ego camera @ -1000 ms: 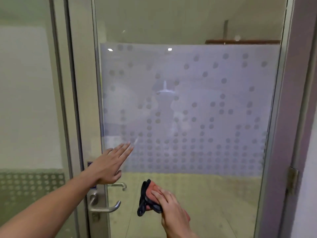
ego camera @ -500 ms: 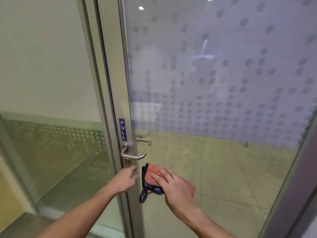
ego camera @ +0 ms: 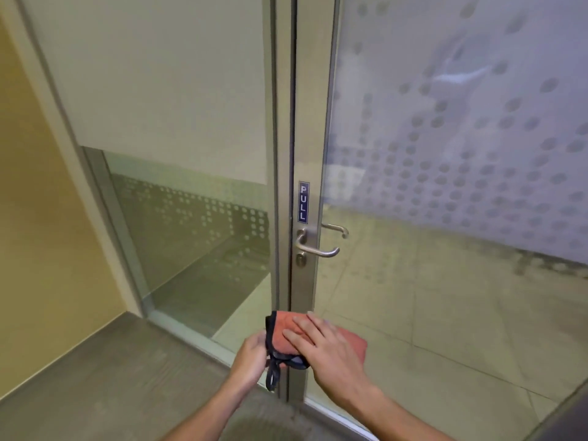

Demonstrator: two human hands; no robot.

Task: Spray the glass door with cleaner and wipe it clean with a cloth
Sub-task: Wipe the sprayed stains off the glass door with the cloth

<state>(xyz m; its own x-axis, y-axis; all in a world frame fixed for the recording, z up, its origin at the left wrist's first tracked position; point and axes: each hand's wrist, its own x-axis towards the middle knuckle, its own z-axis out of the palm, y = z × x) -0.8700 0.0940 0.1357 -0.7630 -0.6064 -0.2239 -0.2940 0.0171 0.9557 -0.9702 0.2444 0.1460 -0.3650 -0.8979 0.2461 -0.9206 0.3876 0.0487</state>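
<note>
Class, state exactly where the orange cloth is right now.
In the head view, the orange cloth sits low centre against the door frame, below the handle, under the right hand.

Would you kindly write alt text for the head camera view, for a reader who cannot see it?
A person's right hand presses an orange cloth flat against the lower glass door, while the left hand holds the cloth's dark edge. Above are a metal lever handle and a blue PULL sign.

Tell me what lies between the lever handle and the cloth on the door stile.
Head view: only the keyhole and bare metal stile between lever handle and cloth.
</note>
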